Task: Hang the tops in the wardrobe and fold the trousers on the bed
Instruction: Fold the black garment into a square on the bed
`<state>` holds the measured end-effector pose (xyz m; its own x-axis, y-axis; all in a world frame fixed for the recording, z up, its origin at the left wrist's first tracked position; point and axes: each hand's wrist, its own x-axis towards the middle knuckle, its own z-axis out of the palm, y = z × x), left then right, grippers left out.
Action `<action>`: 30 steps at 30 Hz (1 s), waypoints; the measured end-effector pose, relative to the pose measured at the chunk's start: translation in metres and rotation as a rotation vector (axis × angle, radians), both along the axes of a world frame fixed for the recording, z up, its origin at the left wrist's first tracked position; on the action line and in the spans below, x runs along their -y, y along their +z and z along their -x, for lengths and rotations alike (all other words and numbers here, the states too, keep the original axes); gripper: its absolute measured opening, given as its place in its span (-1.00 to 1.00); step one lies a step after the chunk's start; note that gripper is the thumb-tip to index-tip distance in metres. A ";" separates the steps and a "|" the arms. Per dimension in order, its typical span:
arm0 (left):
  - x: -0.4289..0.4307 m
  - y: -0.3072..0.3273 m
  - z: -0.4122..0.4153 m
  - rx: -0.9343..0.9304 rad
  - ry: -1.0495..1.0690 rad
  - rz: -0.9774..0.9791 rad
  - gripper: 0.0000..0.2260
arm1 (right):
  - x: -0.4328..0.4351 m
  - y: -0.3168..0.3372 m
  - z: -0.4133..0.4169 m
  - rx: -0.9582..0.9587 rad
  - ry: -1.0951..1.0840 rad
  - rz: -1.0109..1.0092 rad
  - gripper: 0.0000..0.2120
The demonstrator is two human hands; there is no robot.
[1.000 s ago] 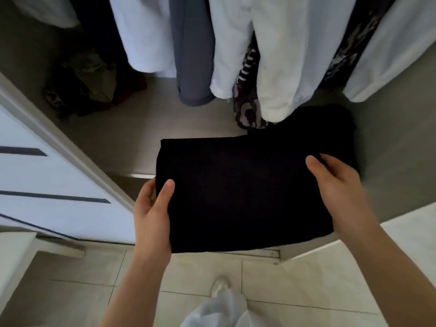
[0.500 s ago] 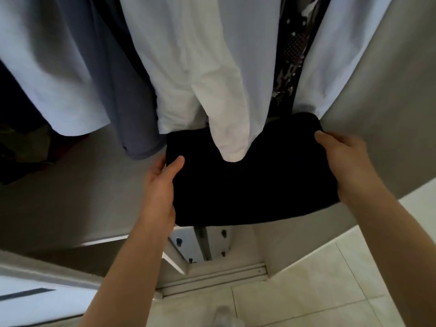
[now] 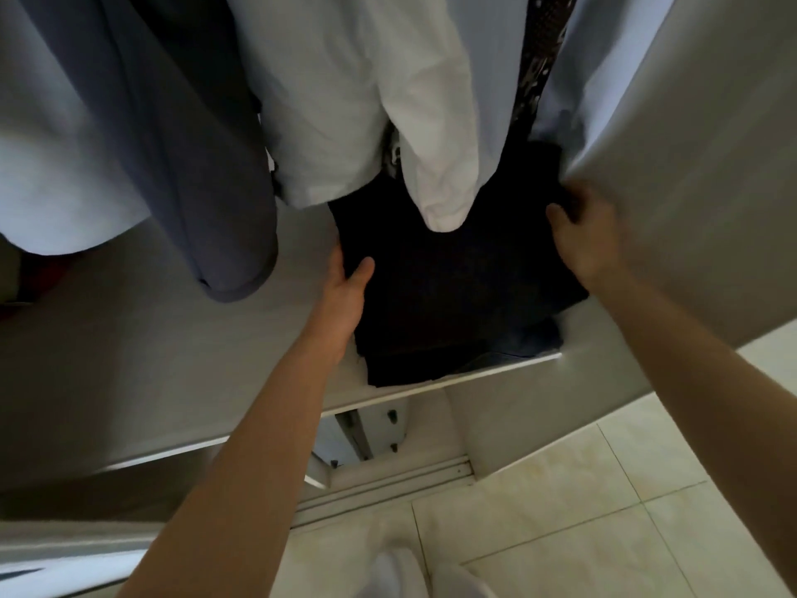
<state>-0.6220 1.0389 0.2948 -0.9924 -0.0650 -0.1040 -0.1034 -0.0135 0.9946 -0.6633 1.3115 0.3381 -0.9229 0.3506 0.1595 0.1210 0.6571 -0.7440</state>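
Under the hanging tops [image 3: 353, 79], on the wardrobe shelf [image 3: 172, 338], a folded pair of black trousers [image 3: 453, 287] lies flat; a dark blue garment [image 3: 526, 343], also folded, shows from beneath its near side at the shelf's front lip; a white sleeve [image 3: 440, 174] dangles over the far part of the pile. We see the left hand [image 3: 345, 295] pinching the trousers' left edge, thumb on top and fingers tucked below; the right hand [image 3: 591, 239] grips the right edge just beside the wardrobe's side wall [image 3: 690, 166], its fingertips lost in the dark cloth. We judge this pair's folding done and its stowing in hand; whether its full weight rests on the pile we cannot tell. Next, we reckon, both hands must let go and slide out level, without dragging the folds open or nudging the lower garment off the lip.
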 end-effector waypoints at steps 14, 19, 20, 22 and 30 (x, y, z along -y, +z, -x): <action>-0.009 -0.068 -0.054 0.086 0.381 -0.029 -0.70 | -0.011 -0.080 -0.059 -0.026 0.101 -0.137 -0.60; -0.016 -0.085 -0.067 0.014 0.377 0.103 -0.77 | -0.010 -0.090 -0.073 -0.094 0.150 -0.311 -0.57; -0.017 -0.089 -0.072 0.001 0.343 0.129 -0.73 | -0.010 -0.094 -0.076 -0.091 0.168 -0.357 -0.56; -0.019 -0.094 -0.078 -0.035 0.257 0.149 -0.56 | -0.011 -0.100 -0.079 -0.094 0.185 -0.405 -0.55; -0.029 -0.108 -0.095 -0.115 0.201 0.372 -0.37 | -0.011 -0.113 -0.075 0.003 0.165 -0.452 -0.51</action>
